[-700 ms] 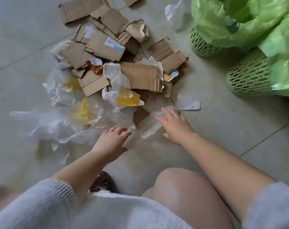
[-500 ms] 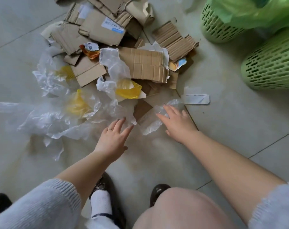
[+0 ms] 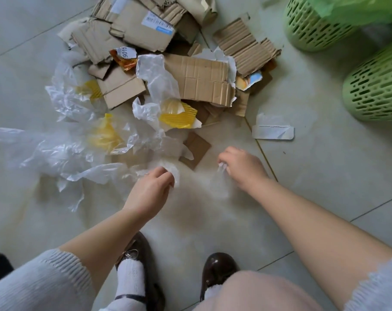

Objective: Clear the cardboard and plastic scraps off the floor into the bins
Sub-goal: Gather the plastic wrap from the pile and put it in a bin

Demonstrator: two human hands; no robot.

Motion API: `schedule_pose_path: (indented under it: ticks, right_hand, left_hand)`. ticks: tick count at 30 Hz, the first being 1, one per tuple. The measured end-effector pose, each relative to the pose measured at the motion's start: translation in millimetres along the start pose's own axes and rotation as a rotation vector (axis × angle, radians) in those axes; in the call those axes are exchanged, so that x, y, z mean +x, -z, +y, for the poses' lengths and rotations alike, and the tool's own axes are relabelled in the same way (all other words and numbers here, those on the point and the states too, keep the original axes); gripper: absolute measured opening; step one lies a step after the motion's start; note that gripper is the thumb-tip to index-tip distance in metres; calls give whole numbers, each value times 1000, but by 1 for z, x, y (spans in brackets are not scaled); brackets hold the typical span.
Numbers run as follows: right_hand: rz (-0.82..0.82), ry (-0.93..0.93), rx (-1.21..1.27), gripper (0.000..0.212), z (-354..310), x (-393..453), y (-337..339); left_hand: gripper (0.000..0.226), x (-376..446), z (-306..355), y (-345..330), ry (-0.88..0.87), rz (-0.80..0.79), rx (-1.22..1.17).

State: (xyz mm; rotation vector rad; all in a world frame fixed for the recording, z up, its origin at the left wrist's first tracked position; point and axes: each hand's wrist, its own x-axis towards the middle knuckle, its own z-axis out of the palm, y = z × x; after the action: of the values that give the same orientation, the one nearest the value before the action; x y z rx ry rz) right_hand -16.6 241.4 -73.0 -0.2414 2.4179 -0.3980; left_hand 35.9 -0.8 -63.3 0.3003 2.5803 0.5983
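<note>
Right now both hands sit at the near edge of the scrap pile on the tiled floor (image 3: 325, 176). Left hand (image 3: 151, 189) has fingers curled round a bunched bit of clear plastic film (image 3: 173, 173); right hand (image 3: 242, 167) pinches a separate thin plastic wisp (image 3: 219, 178) that hangs below the fingers.

Handling, as I judge it: film is v. light, limp, crinkly and a bit slippery, so it won't lift as one sheet. Best to gather and scrunch it into a wad, w/ a full fist rather than fingertips, else it trails and snags other bits. The big sheet (image 3: 56, 151) spreading left is prob. tangled w/ yellow-printed pieces (image 3: 177, 115).

Cardboard pieces (image 3: 201, 79) beyond are stiff, light, w/ ragged torn edges; take them by a flat edge, several stacked at once. The labelled piece (image 3: 143, 25) lies at the far side.

Two green slotted bins (image 3: 374, 86) w/ green liners stand to the right, well apart from the hands. A white paper strip (image 3: 273, 131) lies between pile and bins.
</note>
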Motion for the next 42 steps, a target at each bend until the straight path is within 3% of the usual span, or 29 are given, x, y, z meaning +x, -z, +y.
schedule_pose_path:
  ticks: [1, 4, 8, 11, 13, 16, 20, 24, 30, 32, 34, 36, 39, 42]
  right_hand:
    - [37, -47, 61, 24, 1, -5, 5]
    - [152, -207, 152, 20, 10, -20, 22]
    - [161, -383, 116, 40, 36, -21, 48]
    - [227, -403, 105, 20, 54, -11, 60]
    - [270, -385, 114, 5, 61, -1, 64]
    - [220, -340, 92, 37, 68, 12, 64]
    - [124, -319, -18, 73, 76, 19, 55]
    - [183, -202, -33, 78, 69, 22, 45]
    - [367, 1, 111, 66, 42, 32, 44]
    - [355, -144, 42, 63, 42, 37, 40]
    - [278, -398, 33, 66, 51, 42, 38]
    - [207, -541, 49, 71, 61, 44, 37]
    - [214, -542, 49, 62, 70, 47, 37]
    - [310, -516, 35, 48, 79, 47, 39]
  left_hand:
    - [12, -2, 3, 5, 31, 15, -31]
    - [38, -3, 13, 27, 89, 96, -113]
    - [38, 5, 19, 52, 220, 139, -100]
    - [28, 21, 20, 60, 357, 189, -128]
    - [51, 31, 17, 64, 433, 251, -200]
    - [97, 44, 14, 66, 391, 307, -193]
    - [114, 62, 16, 65, 377, 330, -209]
    - [107, 77, 22, 69, 410, 348, -242]
    - [101, 101, 17, 71, 522, 241, -245]
    - [93, 106, 11, 70, 525, 222, -238]
    - [76, 109, 5, 68, 523, 289, -255]
    - [57, 112, -1, 68, 537, 365, -245]
    - [38, 112, -8, 72, 539, 425, -206]
    - [36, 106, -8, 80, 511, 486, -222]
